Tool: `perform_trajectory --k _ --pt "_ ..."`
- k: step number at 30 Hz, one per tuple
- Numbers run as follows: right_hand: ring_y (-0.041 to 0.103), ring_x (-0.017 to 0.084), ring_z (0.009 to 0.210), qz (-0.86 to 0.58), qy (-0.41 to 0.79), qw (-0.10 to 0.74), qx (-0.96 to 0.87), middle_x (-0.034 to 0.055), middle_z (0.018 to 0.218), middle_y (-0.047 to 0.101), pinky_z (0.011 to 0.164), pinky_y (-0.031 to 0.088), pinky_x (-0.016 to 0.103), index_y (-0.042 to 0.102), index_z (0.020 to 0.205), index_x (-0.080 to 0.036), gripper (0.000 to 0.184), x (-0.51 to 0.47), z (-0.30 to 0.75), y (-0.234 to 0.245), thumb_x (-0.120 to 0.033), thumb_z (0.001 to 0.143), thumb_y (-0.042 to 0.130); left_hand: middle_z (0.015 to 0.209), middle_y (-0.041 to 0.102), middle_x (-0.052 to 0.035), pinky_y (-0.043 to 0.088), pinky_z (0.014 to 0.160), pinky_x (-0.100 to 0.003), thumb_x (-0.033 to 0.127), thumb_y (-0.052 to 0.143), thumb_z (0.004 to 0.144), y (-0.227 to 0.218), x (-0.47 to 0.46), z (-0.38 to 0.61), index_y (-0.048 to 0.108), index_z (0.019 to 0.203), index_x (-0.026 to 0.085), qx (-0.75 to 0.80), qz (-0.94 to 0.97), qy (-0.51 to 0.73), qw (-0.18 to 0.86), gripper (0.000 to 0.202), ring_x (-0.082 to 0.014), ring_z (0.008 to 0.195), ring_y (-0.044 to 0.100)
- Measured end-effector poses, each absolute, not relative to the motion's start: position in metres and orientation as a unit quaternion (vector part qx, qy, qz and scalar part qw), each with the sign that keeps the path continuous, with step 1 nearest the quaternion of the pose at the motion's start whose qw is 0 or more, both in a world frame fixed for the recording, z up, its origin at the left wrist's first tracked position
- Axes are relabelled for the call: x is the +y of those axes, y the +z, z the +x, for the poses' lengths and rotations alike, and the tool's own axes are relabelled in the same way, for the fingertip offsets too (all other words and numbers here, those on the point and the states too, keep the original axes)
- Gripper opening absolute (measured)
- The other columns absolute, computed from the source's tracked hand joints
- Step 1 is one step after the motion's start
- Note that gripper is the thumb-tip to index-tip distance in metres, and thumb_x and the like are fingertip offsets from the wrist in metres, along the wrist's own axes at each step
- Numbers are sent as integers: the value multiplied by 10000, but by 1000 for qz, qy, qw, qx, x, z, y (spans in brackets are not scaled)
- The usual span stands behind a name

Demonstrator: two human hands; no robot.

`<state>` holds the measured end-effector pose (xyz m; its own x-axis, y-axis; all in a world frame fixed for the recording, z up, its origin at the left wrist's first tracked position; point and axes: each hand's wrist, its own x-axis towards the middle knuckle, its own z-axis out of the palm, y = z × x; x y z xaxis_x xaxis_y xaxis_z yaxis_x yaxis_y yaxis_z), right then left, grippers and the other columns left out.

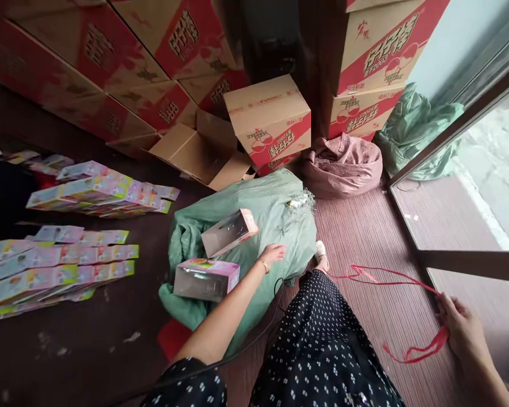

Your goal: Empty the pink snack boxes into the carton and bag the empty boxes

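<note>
My left hand (272, 252) rests on a big green woven sack (275, 215) on the floor, fingers curled against the fabric. Two small pink-topped boxes with clear windows, one box (229, 232) tilted and another box (206, 279) lower down, lie on the sack just left of that hand. My right hand (461, 329) is out at the right, fingers closed round a red plastic string (385, 277) that trails across the ribbed floor toward my foot (321, 254). My leg in black dotted cloth fills the bottom middle.
Stacks of flat pastel packages (59, 265) lie on the dark floor at left. Red-and-tan cartons (271, 121) are piled along the back, one open carton (199, 152) among them. A pink sack (343, 167) and another green sack (415, 127) sit by a glass door frame (458, 118).
</note>
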<state>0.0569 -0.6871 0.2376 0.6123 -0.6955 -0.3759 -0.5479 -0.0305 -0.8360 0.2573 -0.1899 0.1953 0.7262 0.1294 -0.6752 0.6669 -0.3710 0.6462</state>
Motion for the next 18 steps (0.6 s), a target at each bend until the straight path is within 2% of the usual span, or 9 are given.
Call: perform_trajectory --k 2,5,9,13,15,18 --pt "550 143 512 -710 -18 520 475 3 613 546 485 525 263 619 737 -171 627 -692 79 239 -741 528 777 962 737 -96 566 934 -340 216 740 833 179 -208 315 721 983 137 228 834 -247 438 170 -239 1012 721" --pt "586 183 533 -712 59 458 529 24 592 551 490 519 280 610 711 -181 593 -697 109 247 -714 499 760 1191 708 -118 476 1098 -375 136 764 783 157 -231 395 742 1047 169 174 897 -226 338 267 -292 1262 625" --pt "600 212 532 -729 164 380 546 32 558 524 493 499 303 512 629 -229 525 -705 144 240 -712 526 692 1453 576 -147 398 1161 -381 122 716 837 124 -245 480 684 1279 184 103 941 -221 235 448 -300 1396 500" --pt "584 234 510 -731 254 336 536 29 515 484 497 492 339 429 572 -261 517 -718 178 209 -725 515 649 1633 410 -196 249 1256 -476 57 613 891 80 -238 536 572 1472 182 77 956 -229 164 595 -333 1548 303" --pt "578 245 501 -733 290 313 530 34 508 489 495 483 352 430 556 -267 508 -727 201 189 -736 501 618 1612 449 -194 216 1264 -489 42 586 895 57 -230 555 557 1502 187 52 963 -241 108 625 -329 1548 308" --pt "602 259 531 -742 338 279 507 44 522 533 535 485 360 485 565 -271 501 -735 246 166 -760 488 563 1350 656 -189 288 1203 -460 61 500 932 30 -220 576 684 1344 167 36 962 -267 38 464 -307 1390 489"
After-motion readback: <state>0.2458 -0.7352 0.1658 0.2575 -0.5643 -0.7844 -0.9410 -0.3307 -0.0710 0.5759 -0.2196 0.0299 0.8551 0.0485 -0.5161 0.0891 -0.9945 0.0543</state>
